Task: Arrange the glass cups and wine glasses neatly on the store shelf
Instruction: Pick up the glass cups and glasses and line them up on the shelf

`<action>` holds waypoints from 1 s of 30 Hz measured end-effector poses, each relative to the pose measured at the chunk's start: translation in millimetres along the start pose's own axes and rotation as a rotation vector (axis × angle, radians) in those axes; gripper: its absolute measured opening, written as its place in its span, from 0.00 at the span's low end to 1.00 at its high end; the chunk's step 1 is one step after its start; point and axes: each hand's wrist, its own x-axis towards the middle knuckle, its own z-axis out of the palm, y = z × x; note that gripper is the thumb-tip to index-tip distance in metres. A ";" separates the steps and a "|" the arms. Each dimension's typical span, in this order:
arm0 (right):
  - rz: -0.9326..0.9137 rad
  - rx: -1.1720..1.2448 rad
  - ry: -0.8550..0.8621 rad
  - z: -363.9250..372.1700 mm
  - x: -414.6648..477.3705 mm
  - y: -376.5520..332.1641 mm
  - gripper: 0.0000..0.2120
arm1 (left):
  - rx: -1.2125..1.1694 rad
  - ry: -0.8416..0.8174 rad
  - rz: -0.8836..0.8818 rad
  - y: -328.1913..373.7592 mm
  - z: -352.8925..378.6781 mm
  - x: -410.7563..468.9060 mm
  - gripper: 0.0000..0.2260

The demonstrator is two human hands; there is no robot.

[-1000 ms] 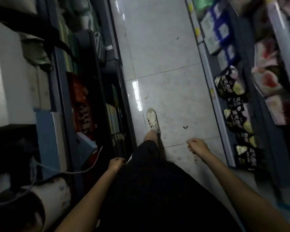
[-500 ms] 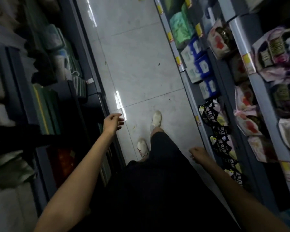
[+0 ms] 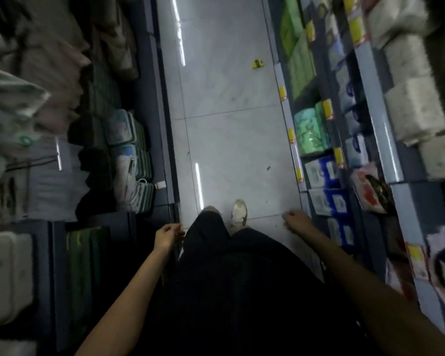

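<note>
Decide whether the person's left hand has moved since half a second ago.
Yes. The left hand has swung back, from out along the left shelf edge to close beside the dark-clothed leg.

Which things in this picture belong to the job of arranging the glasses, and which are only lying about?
For the job: left hand and right hand, both empty. No glass cups or wine glasses are in view.

Only lying about: green paper rolls, blue and white boxes, yellow price tags, striped packs, a yellow scrap on the floor.
</note>
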 end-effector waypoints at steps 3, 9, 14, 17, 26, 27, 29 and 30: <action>-0.134 -0.045 0.010 -36.0 27.7 -116.1 0.11 | 0.005 0.030 -0.111 19.2 -13.3 21.7 0.09; -0.279 -0.025 0.011 -74.2 87.5 -295.8 0.08 | 0.084 0.034 -0.195 113.1 -15.7 78.5 0.08; -0.233 -0.083 -0.008 -94.1 119.1 -391.7 0.10 | 0.198 0.011 -0.078 275.7 -23.3 146.7 0.08; -0.230 -0.070 0.031 -123.6 106.7 -445.0 0.11 | 0.344 0.009 0.151 403.1 -18.5 176.5 0.08; -0.491 0.463 0.534 -325.2 10.8 -585.0 0.12 | 0.462 -0.455 1.110 791.6 165.0 50.9 0.11; -0.537 0.519 0.619 -351.4 -9.6 -591.6 0.11 | 0.457 -0.518 1.200 818.2 184.7 22.2 0.10; -0.604 0.594 0.795 -401.3 -51.8 -596.6 0.09 | 0.439 -0.660 1.342 860.5 219.5 -41.0 0.09; -0.622 0.627 0.882 -424.6 -74.3 -594.2 0.09 | 0.434 -0.736 1.404 877.0 236.1 -74.4 0.08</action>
